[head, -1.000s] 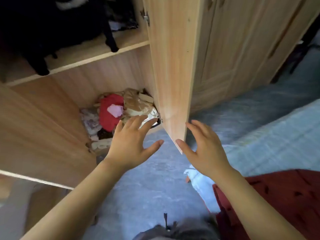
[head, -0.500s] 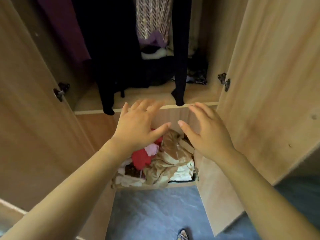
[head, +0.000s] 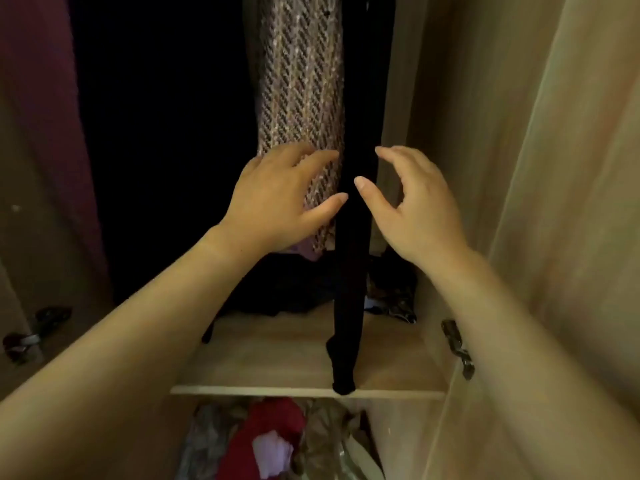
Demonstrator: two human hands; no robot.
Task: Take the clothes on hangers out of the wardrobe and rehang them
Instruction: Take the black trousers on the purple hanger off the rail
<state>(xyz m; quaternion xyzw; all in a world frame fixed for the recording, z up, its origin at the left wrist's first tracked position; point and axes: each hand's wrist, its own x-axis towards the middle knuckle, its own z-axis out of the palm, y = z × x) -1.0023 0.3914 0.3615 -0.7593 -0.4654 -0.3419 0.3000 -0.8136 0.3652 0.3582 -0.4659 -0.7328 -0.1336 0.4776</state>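
Note:
Inside the open wardrobe hangs a pinkish knitted garment (head: 299,81), with a long black garment (head: 353,271) right beside it; its sock-like tip reaches the shelf edge. More dark clothes fill the left of the rail space, and a maroon garment (head: 38,98) hangs at the far left. No hangers are visible. My left hand (head: 273,199) is open against the lower part of the knitted garment. My right hand (head: 412,206) is open just right of the black garment, fingers curved, holding nothing.
A wooden shelf (head: 304,391) crosses below the hanging clothes, with dark crumpled clothes (head: 287,289) piled at its back. Beneath it lies a heap of red, white and beige clothes (head: 277,441). Open doors stand on both sides, with hinges (head: 457,348) on the right.
The view has risen from the floor and lower compartment to the hanging clothes. Both hands have moved up and forward, now level with the knitted and black garments.

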